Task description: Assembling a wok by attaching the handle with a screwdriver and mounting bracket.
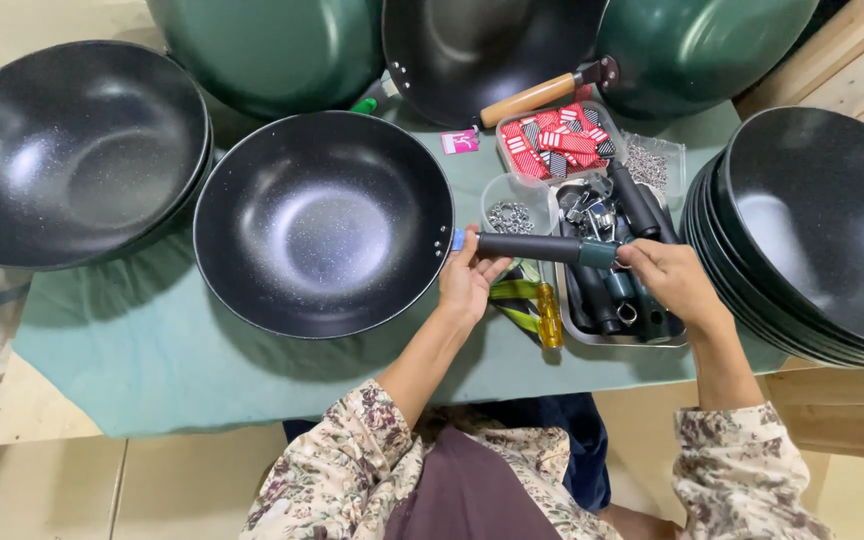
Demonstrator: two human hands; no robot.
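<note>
The left hand [469, 283] closes its fingers around the near end of a black pan handle [530, 247], pressing that end against the rim of the black speckled wok [323, 222], where two rivet holes show; held level like this, the handle lines up with the wok's wall. The right hand [674, 283] pinches the handle's far end, at its green cap [598, 254], steadying it from the other side.

Just under the right hand sits a metal tray [573, 322] of more black handles, kept within reach. Beside the left wrist lies a yellow-handled screwdriver [549, 318] across some green strips. A clear tub of small metal rings [510, 216] and a tub of red tags [556, 143] stand just beyond.

Further out, a stack of black woks [812, 230] rises at the right, another at the left [70, 150], all on a green cloth [152, 350].
</note>
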